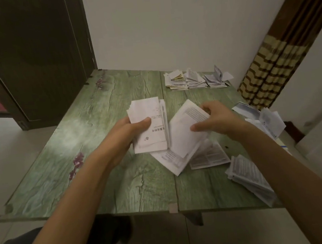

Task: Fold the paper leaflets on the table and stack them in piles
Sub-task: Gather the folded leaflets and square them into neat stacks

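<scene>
Above the table's middle, I see the left hand gripping a sheaf of leaflets, thumb curled across its face; the sheaf's long axis runs near to far. The right hand pinches a single leaflet, thumb on its face and fingers curled over its far edge; its long axis slants from near left to far right. Loose sheets lie beneath it. Three folded piles stand far right, and unfolded leaflets lie along the right edge.
</scene>
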